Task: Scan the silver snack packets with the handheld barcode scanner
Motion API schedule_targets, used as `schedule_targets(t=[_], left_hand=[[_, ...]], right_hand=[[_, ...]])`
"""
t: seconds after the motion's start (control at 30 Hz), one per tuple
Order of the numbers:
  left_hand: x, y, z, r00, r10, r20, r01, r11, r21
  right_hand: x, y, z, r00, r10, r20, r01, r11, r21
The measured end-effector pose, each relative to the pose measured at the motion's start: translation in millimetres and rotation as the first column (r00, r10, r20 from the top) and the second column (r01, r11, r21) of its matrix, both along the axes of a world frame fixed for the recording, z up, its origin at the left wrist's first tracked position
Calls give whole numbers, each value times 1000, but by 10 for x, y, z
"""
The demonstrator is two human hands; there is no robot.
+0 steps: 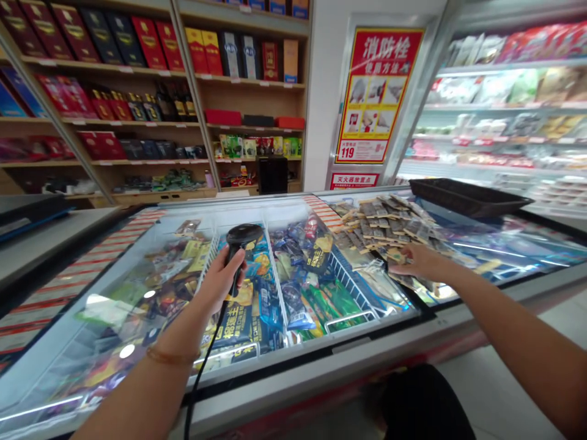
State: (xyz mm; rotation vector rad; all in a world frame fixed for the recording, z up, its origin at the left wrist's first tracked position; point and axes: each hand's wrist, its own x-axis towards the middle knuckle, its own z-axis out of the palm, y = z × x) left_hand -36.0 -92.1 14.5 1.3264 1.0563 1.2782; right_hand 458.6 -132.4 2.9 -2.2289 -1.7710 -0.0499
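Closest to me on my feed, at five o'clock, is a dark-clad knee (426, 403). A cord (206, 366) runs up from seven o'clock, beside a left wrist wearing a bangle (172, 355), to the scanner (244, 234). My left grip (224, 272), at eight o'clock, is wrapped around the scanner's handle, its head pointing away over the freezer (389, 333). Under the glass at five o'clock I see green packs (339, 302) in a white wire basket (353, 284).

My right grip (415, 260) is between three and four o'clock, fingers narrow at the near edge of the pile of packets (389, 220); I cannot tell whether they pinch one. The pile spreads at three o'clock, with a black tray (468, 197) just beyond. Farther back are boxed goods on shelves (250, 91) at eleven, a red poster (380, 95) past one and chilled shelves (504, 107) at two.
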Motion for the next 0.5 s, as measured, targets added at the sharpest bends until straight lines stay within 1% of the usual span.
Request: schedule_targets(t=[0.03, 0.1, 0.17, 0.23, 0.3, 0.37, 0.43, 0.5], left_hand=[[-4, 5, -11, 1000, -9, -8, 9, 1000, -3], [-9, 5, -23, 1000, -4, -5, 4, 1000, -6], [-8, -8, -24, 1000, 6, 4, -6, 1000, -15], [-1, -27, -16, 1000, 20, 10, -20, 1000, -23], [5, -41, -5, 999, 35, 13, -35, 999, -23], [8, -48, 5, 999, 49, 18, -48, 999, -18], [5, -46, 11, 998, 58, 24, -58, 998, -16], [-1, -44, 15, 997, 67, 26, -66, 998, -17]], right_hand=[[78, -51, -37, 1000, -10, -25, 9, 999, -53], [134, -128, -116, 998, 2, -67, -13, 988, -154], [86, -184, -187, 998, 38, -46, -45, 985, -164], [-23, -234, -233, 997, 79, 6, -78, 987, -142], [-165, -293, -246, 993, 75, 92, -63, 990, -130], [-330, -362, -220, 974, 35, 222, -7, 992, -128], [-522, -427, -151, 935, 10, 354, 40, 990, -133], [-748, -451, -34, 897, 15, 442, 50, 990, -135]])
